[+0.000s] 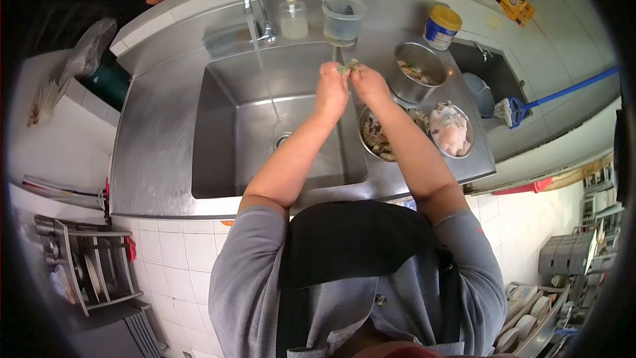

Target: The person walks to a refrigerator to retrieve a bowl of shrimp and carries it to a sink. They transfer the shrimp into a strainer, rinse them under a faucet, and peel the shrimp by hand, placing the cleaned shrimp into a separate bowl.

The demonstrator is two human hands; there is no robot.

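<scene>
Both my hands are raised over the right side of a steel sink point(218, 139). My left hand point(330, 90) and my right hand point(368, 86) pinch a small greenish-grey piece of food point(349, 66) between their fingertips. Water runs from the tap point(256, 10) into the basin to the left of my hands. Just right of my right forearm stand three steel bowls: one with dark scraps point(375, 138), one with pale pinkish pieces point(450, 130) and a deeper one point(416, 69) behind them.
A soap bottle point(293, 18), a clear plastic jug point(343, 20) and a yellow-lidded tub point(440, 26) stand along the back of the counter. A blue-handled mop point(530, 105) lies at the right. A dish rack point(83, 268) stands lower left; another person is at top left.
</scene>
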